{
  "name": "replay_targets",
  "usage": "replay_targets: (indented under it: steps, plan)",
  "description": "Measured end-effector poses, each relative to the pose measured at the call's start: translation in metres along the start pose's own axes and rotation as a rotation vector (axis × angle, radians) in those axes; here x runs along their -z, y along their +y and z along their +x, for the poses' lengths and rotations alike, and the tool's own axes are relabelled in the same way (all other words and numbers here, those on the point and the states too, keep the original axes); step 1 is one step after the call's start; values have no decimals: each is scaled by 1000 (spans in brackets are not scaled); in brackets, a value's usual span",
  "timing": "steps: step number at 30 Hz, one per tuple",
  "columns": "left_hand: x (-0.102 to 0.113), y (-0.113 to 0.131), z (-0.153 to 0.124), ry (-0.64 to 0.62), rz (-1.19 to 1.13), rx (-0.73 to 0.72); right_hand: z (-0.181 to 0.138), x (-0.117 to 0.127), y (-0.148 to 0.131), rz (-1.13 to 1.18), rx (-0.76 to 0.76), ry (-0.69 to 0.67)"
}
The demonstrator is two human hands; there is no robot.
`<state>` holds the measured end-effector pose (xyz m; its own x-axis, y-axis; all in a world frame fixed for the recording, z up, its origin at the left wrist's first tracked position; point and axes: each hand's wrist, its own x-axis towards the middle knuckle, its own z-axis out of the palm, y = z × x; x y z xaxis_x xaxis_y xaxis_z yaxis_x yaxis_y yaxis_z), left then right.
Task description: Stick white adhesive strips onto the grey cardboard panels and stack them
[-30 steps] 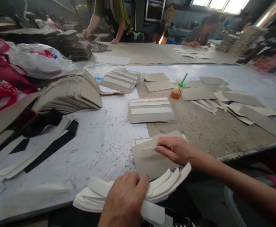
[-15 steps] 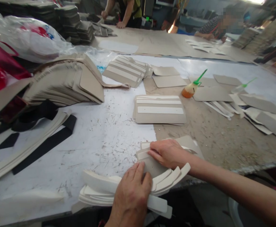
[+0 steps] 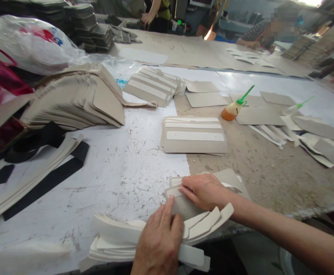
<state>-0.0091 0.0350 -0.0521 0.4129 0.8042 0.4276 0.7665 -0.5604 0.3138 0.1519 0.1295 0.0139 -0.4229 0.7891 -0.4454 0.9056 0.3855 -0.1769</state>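
My left hand lies on a fanned bundle of white strips at the table's near edge, its fingers curled over them and its fingertips touching a grey card piece. My right hand rests palm down on that grey card, fingers pressed together on a white strip laid along its top edge. More grey cards lie under and behind the right hand.
A finished stack of grey cards with white strips lies ahead. A fanned pile of grey cards and black strips sit left. A glue bottle and loose cards lie right. Other people work at the far end.
The view has shifted slightly. My left hand's fingers have slid forward onto the grey card, and my right hand stays pressed on the strip in the same place.
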Motion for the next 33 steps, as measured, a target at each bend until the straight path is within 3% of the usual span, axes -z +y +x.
replay_targets:
  steps: [9,15,19,24,33]
  plan:
    - [1,-4,6,-14,9,-40,3,0,0,12,6,-10]
    - [2,-12,8,-116,169,-224,-1,3,-2,-32,-49,20]
    - [0,-11,9,-112,243,-289,-11,4,8,-36,-119,48]
    - [0,-2,12,-89,217,-164,-19,1,21,8,-148,39]
    - [-4,0,9,-97,192,-109,-16,-3,22,4,-142,13]
